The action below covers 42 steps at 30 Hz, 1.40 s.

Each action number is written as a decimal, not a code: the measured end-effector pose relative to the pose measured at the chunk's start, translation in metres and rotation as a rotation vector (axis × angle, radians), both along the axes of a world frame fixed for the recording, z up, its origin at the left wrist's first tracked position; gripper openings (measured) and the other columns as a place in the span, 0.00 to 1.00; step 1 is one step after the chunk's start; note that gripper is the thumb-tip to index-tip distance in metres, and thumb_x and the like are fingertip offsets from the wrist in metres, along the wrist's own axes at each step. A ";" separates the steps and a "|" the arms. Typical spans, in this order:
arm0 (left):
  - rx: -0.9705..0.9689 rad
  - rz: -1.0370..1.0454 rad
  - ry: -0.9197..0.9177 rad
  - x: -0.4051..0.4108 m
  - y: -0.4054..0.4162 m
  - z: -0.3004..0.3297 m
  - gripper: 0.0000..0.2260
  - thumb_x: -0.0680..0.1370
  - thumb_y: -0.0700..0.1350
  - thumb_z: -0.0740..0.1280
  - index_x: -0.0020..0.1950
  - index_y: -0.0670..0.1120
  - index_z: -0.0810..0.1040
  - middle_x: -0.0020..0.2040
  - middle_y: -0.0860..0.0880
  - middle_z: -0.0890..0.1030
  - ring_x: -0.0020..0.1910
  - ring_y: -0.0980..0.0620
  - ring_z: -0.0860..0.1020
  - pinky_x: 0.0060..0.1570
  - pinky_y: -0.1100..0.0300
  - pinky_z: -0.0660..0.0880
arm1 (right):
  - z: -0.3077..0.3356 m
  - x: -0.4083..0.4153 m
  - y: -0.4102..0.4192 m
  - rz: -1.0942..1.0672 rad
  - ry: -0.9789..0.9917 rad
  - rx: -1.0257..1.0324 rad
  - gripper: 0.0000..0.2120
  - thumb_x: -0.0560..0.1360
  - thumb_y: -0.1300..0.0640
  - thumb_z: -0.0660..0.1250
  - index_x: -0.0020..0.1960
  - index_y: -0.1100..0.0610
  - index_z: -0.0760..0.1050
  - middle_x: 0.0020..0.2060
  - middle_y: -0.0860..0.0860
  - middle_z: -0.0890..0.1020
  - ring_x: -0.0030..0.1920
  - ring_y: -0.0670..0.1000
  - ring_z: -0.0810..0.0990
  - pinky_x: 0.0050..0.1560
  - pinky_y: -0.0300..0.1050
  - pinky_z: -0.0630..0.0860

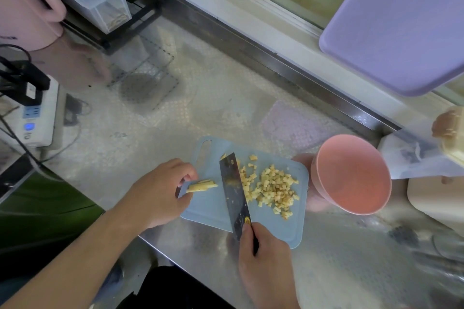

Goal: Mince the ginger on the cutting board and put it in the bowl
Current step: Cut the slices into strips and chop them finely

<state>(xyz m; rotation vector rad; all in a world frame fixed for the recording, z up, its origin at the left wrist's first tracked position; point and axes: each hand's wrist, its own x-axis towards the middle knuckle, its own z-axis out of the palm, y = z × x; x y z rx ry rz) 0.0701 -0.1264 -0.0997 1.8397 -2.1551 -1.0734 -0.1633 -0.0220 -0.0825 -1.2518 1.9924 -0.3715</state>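
Our left hand point(160, 190) pinches ginger strips point(200, 186) with curled fingers at the cutting board's point(276, 228) nine o'clock edge; our right hand point(266, 263) grips the knife point(234, 190) tightly.

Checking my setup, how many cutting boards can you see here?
2. A small blue cutting board lies on the metal counter under the ginger; a larger purple cutting board leans upright at the upper right. Others could be out of frame.

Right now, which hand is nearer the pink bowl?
Right. The right hand grips the knife at the board's near edge, below-left of the pink bowl; the left hand holds ginger strips farther left.
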 end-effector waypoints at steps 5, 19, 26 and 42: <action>-0.020 0.012 -0.033 0.000 0.006 -0.004 0.07 0.78 0.48 0.72 0.47 0.60 0.77 0.46 0.62 0.78 0.46 0.63 0.77 0.42 0.67 0.74 | 0.001 0.003 0.000 0.007 0.002 -0.002 0.22 0.83 0.50 0.62 0.32 0.51 0.61 0.30 0.40 0.76 0.32 0.47 0.73 0.32 0.39 0.68; -0.142 0.065 0.019 -0.015 0.009 -0.011 0.10 0.78 0.50 0.74 0.53 0.59 0.74 0.50 0.59 0.73 0.47 0.57 0.75 0.43 0.56 0.79 | 0.007 0.014 0.000 0.158 0.123 0.027 0.18 0.84 0.44 0.57 0.38 0.51 0.65 0.32 0.52 0.77 0.38 0.54 0.78 0.33 0.43 0.67; -0.237 0.083 0.012 -0.020 0.014 -0.017 0.11 0.79 0.51 0.73 0.60 0.56 0.79 0.56 0.60 0.75 0.57 0.57 0.72 0.47 0.57 0.77 | 0.005 0.018 0.001 0.181 0.160 -0.010 0.14 0.84 0.45 0.56 0.43 0.49 0.68 0.35 0.51 0.79 0.41 0.53 0.80 0.38 0.44 0.70; -0.365 0.149 -0.011 -0.029 0.026 -0.024 0.04 0.75 0.47 0.78 0.46 0.55 0.85 0.43 0.57 0.80 0.42 0.52 0.77 0.33 0.56 0.76 | 0.008 0.023 -0.014 0.288 0.096 -0.069 0.18 0.83 0.48 0.57 0.36 0.46 0.58 0.27 0.48 0.70 0.31 0.52 0.72 0.32 0.43 0.61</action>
